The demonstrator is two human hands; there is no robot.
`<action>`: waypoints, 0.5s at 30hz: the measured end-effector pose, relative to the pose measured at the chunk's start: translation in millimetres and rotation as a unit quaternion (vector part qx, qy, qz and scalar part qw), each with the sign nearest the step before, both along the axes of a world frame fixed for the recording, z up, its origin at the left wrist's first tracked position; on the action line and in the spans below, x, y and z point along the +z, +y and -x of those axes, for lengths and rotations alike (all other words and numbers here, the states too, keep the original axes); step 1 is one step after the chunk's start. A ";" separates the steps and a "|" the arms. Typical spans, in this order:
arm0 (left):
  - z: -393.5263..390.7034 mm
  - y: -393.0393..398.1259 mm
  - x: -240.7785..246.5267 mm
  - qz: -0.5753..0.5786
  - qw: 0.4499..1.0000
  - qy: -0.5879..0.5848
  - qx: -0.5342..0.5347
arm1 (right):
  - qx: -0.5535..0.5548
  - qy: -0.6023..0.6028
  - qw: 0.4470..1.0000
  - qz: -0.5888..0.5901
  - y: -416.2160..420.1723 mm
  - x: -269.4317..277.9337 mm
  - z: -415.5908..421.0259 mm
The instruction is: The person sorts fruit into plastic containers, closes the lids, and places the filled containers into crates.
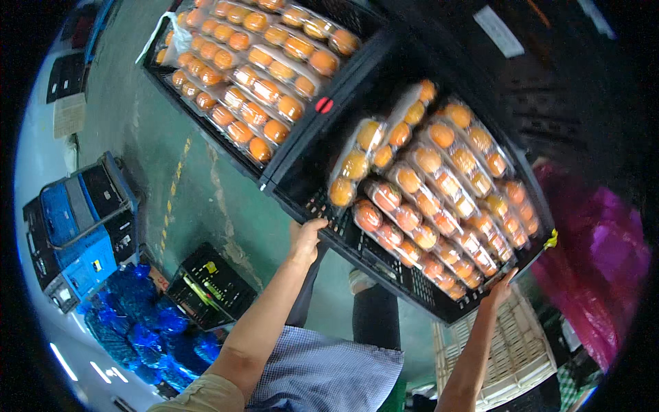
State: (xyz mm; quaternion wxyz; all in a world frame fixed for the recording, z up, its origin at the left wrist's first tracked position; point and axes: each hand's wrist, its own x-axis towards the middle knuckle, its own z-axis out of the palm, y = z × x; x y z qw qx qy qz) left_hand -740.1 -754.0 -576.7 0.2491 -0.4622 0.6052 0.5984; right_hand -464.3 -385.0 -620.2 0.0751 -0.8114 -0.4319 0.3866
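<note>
Both my hands grip the near side of a black plastic crate [370,262]. My left hand [307,241] is closed on its rim near the left corner, and my right hand [500,289] holds the rim near the right corner; some fingers are hidden by the crate. Clear plastic packs of round orange fruit [427,201] lie in rows in it, with dark crate floor showing at the left. Touching its far left side is a second black crate [206,126], filled with similar packs [257,87]. A white plastic bag piece [180,37] hangs at that crate's corner.
An open black crate [211,288] stands on the green floor at lower left, beside blue bags [139,324]. Blue and black crates [77,221] are stacked farther left. A pale slatted basket [494,350] is below my right hand; magenta plastic sheeting [592,268] lies at right.
</note>
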 end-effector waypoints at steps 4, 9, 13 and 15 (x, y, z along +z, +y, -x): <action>5.1 6.2 6.5 0.018 0.998 -0.036 -0.043 | -0.010 -0.040 0.999 -0.015 2.0 -9.4 -11.6; -1.3 -5.2 10.8 -0.089 0.995 -0.037 -0.020 | -0.016 0.040 0.998 0.040 3.3 -2.7 -7.9; -4.3 -15.4 -8.3 0.048 0.997 -0.007 -0.065 | 0.030 0.012 0.999 -0.003 -0.6 -3.8 -9.0; -3.0 -21.7 -21.0 0.042 0.994 0.010 -0.101 | 0.033 0.068 0.997 -0.006 1.0 -0.6 -17.3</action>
